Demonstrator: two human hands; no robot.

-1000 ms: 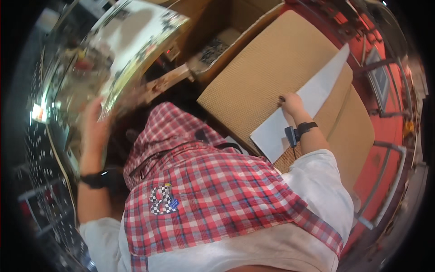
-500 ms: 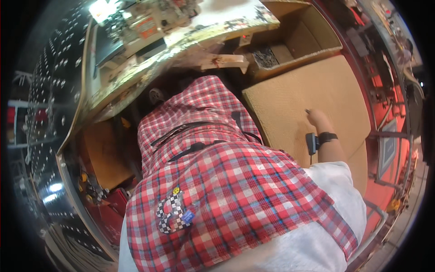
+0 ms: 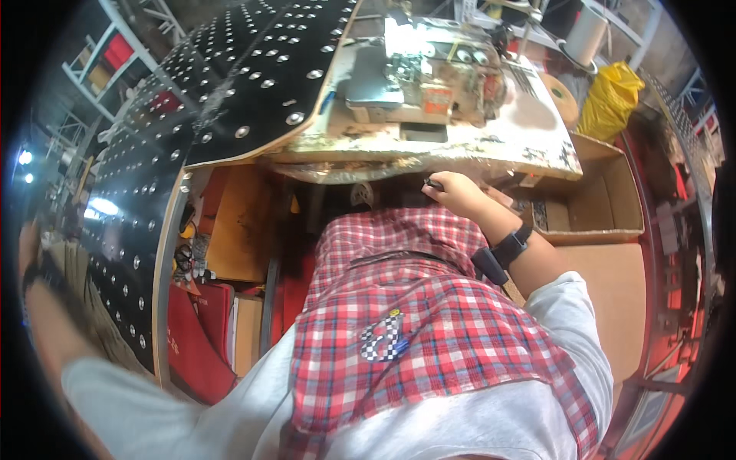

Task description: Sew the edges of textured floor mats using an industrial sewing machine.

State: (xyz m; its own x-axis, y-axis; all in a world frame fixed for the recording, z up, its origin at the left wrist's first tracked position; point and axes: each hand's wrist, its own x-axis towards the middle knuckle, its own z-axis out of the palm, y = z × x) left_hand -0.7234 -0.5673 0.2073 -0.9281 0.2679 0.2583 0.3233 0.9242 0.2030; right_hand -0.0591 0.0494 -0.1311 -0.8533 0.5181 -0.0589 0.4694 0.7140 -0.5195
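Note:
My right hand [image 3: 458,195] is closed round a small black object [image 3: 435,184] whose tip pokes out past the fingers; its kind does not show. The hand hovers over my lap, just in front of the near edge of a white, worn work table [image 3: 529,146]. An industrial sewing machine [image 3: 460,80] stands on that table, beyond the hand. At the far left rim, my left hand [image 3: 31,244] is stretched out beside the black table with metal studs [image 3: 230,100]. It is small and smeared, so its fingers cannot be made out.
An open cardboard box [image 3: 594,192] stands right of the table, with a flat brown cardboard surface [image 3: 602,299] nearer me. Behind are a white thread cone [image 3: 586,34] and a yellow sack [image 3: 612,100]. Red folders [image 3: 201,337] sit below the studded table.
My right hand has moved from over the cardboard on the right to the table's front edge. My left arm has come into view at the left. The view has swung leftward and up.

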